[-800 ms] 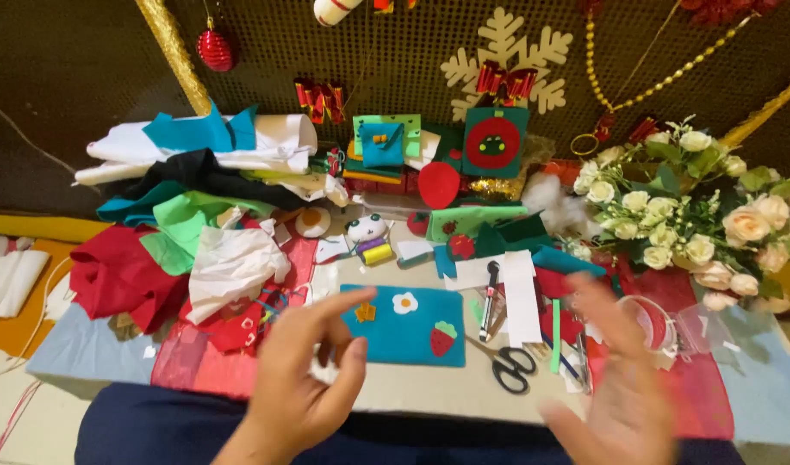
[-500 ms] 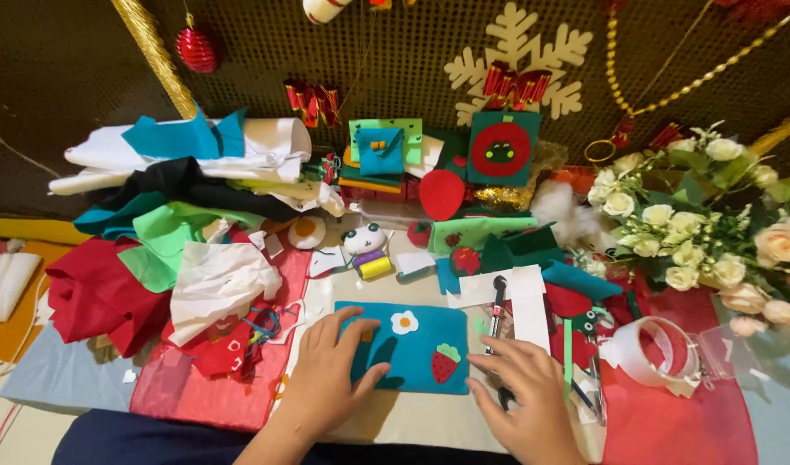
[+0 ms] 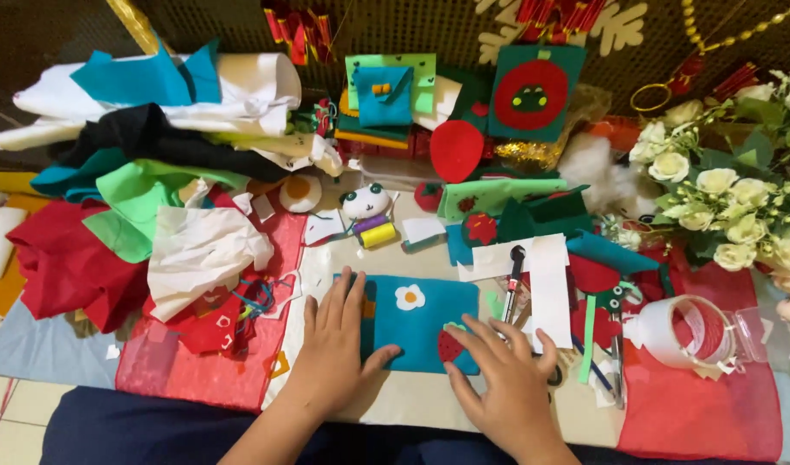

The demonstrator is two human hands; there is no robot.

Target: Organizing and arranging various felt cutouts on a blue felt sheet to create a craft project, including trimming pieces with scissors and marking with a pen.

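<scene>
Left hand [image 3: 335,344], fingers spread, pins the teal felt panel [image 3: 416,323]; right hand [image 3: 507,379], fingers apart, presses the red strawberry patch [image 3: 449,346] at the near right corner.

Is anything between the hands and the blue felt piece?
Nothing visible. The left hand lies flat on the blue felt piece, and the right hand touches its red strawberry patch at the lower corner.

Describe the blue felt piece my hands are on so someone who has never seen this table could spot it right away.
Start at the white flowers on the right, then move left to the table's front edge, where both hands rest. Under the left hand and right hand lies a flat teal felt rectangle. Unlike the other felt around it, it carries a small white daisy and a red strawberry.
</scene>
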